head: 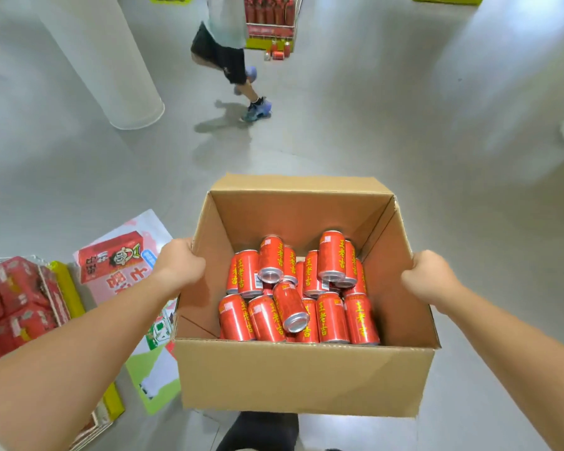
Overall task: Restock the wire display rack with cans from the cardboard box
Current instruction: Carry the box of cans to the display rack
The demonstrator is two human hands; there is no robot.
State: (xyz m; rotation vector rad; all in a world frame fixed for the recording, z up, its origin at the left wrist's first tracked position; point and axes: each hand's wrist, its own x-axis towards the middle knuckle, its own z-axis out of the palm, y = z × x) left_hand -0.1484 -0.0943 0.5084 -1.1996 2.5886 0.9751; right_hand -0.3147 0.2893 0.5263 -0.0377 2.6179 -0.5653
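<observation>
While our left hand (179, 265) and right hand (428, 278) gripped opposite rims of the cardboard box (303, 379), each curled over a side wall, the cans (293, 288) lay loose inside it; we judged restocking not yet started.

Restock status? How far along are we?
Early. Done: nothing from this load shows as shelved. In hand: the left hand and right hand grip the side walls of the open cardboard box, which holds a jumbled pile of red cans. Left: reach a rack, probably the one far ahead, and move every can across.
</observation>
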